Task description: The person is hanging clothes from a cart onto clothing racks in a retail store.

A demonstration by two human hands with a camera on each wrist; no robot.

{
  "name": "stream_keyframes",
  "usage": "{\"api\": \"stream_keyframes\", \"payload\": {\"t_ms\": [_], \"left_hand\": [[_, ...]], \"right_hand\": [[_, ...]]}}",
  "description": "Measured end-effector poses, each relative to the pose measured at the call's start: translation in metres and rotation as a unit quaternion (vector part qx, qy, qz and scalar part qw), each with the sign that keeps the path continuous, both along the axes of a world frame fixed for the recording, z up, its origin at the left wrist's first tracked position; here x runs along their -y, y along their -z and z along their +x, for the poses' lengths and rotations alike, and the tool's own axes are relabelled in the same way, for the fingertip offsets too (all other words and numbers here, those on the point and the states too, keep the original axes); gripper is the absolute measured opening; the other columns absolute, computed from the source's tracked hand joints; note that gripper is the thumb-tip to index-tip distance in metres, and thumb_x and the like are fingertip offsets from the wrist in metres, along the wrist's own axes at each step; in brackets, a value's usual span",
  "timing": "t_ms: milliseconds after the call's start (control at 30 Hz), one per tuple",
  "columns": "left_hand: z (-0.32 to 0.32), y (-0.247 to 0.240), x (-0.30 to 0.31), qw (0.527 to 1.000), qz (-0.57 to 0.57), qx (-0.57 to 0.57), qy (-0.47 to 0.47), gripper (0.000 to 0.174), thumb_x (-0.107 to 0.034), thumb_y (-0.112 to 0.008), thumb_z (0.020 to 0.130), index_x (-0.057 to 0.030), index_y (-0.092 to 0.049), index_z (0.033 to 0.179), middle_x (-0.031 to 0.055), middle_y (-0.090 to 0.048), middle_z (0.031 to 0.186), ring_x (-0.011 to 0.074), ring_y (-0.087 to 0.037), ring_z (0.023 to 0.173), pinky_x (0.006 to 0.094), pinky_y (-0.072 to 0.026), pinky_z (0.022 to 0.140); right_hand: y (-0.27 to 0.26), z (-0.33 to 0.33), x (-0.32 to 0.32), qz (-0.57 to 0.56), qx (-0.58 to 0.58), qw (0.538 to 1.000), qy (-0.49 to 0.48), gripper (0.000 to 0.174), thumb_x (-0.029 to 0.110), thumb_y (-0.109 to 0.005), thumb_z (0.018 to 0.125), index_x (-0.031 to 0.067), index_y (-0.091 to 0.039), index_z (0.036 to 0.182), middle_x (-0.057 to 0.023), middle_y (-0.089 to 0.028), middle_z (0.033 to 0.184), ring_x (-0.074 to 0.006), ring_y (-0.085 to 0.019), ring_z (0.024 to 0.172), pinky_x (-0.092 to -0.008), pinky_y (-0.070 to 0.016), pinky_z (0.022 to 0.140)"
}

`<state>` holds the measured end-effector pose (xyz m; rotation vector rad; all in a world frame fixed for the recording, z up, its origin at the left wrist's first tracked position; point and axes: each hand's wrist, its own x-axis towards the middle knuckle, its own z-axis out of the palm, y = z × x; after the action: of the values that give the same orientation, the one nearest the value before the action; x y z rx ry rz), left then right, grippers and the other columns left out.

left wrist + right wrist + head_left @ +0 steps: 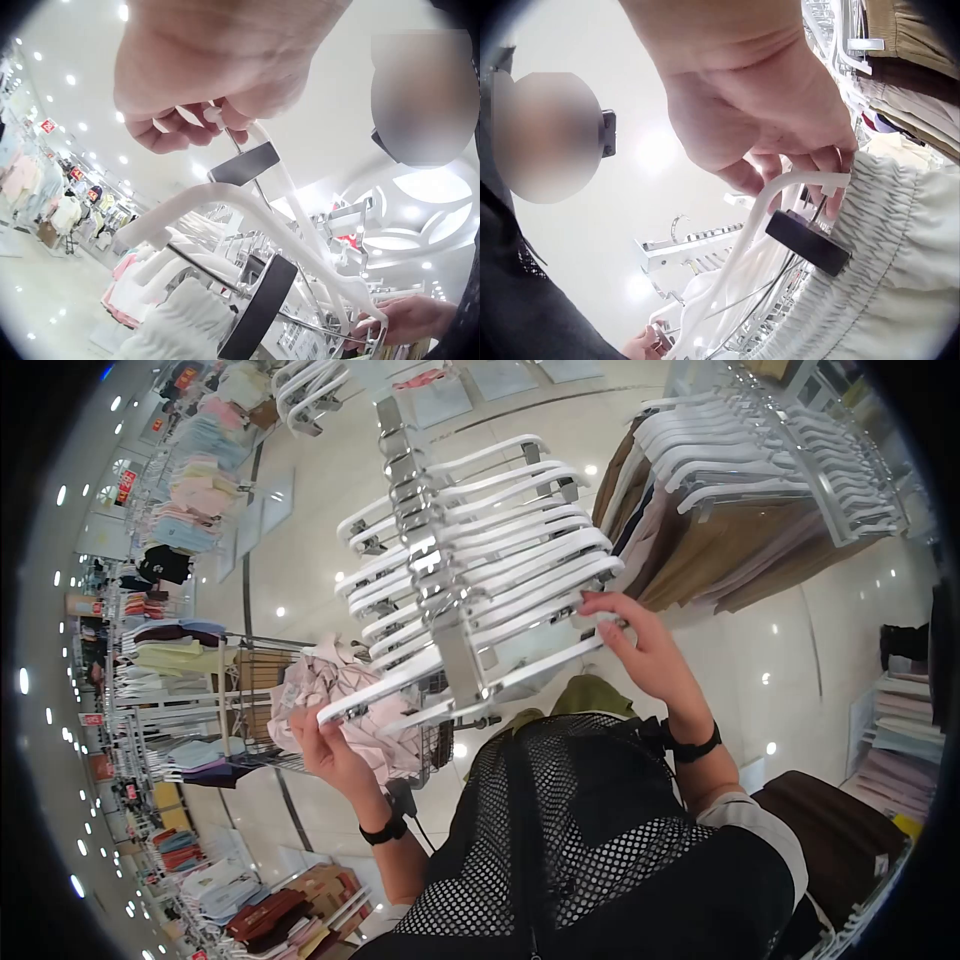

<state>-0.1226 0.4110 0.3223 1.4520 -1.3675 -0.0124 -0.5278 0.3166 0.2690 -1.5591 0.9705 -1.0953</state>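
Observation:
White clip hangers (pixel 520 565) crowd a chrome rail (pixel 430 545) before me. At the near end my left hand (pixel 335 755) pinches the end of a clip hanger by its white tip (pixel 215 115); the dark clip (pixel 244 163) below has no garment in it. My right hand (pixel 640 650) is at the right end of the nearest hangers. In the right wrist view its thumb and fingers curl about the end of a white hanger (pixel 769 196), above a dark clip (pixel 808 241). Pale trousers (pixel 900 225) with a gathered elastic waistband hang there, touching the fingers.
Pink patterned clothing (pixel 345 690) lies on a wire cart (pixel 435 745) at the left. To the right, a second rack holds brown trousers (pixel 700 560) on white hangers. Racks of clothes (pixel 185 640) line the far left. A dark brown item (pixel 830 825) is close behind my right elbow.

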Motion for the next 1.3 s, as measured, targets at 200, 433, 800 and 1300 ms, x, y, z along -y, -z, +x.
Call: {"api": "stream_keyframes", "payload": {"t_ms": [200,433,800,1300], "left_hand": [[0.003,-0.015,0.002,0.998,0.027,0.058,-0.019,0.038,-0.034,-0.052,0.111,0.0025,-0.06,0.103,0.0005,-0.046,0.097,0.0112,-0.045,0.086,0.0261,-0.0377,0.077],[-0.007,-0.006,0.004,0.994,0.036,-0.073,-0.072,0.045,-0.046,-0.05,0.11,-0.0035,-0.052,0.097,-0.0002,-0.043,0.092,0.0114,-0.041,0.085,0.0269,-0.036,0.08],[0.01,-0.048,-0.016,0.99,-0.076,-0.111,-0.041,0.026,-0.032,-0.055,0.11,-0.008,-0.052,0.102,0.0065,-0.054,0.105,0.0147,-0.054,0.091,0.0307,-0.0488,0.083],[0.015,0.018,0.064,0.884,-0.035,-0.433,0.172,0.021,-0.031,-0.058,0.108,-0.0114,-0.055,0.117,0.0055,-0.062,0.102,0.0121,-0.061,0.087,0.0258,-0.0485,0.064]], "right_hand": [[0.0,-0.031,0.026,0.0,-0.001,0.987,-0.158,0.023,0.008,-0.057,0.1,0.0055,-0.066,0.121,-0.016,-0.065,0.125,-0.0295,-0.063,0.121,-0.0373,-0.0503,0.096],[0.008,-0.036,0.056,0.096,0.003,0.956,-0.278,0.017,0.011,-0.057,0.102,0.0033,-0.066,0.114,-0.0087,-0.07,0.102,-0.0205,-0.065,0.092,-0.0335,-0.0516,0.083],[0.031,-0.028,0.067,0.086,-0.107,0.921,-0.364,0.025,0.02,-0.052,0.105,0.0042,-0.064,0.12,-0.0112,-0.072,0.108,-0.0271,-0.069,0.095,-0.0373,-0.0528,0.087],[0.026,-0.013,0.014,0.139,-0.123,0.979,-0.089,0.024,0.017,-0.055,0.103,0.0024,-0.066,0.118,-0.0135,-0.073,0.103,-0.0264,-0.069,0.096,-0.0371,-0.0532,0.087]]}}
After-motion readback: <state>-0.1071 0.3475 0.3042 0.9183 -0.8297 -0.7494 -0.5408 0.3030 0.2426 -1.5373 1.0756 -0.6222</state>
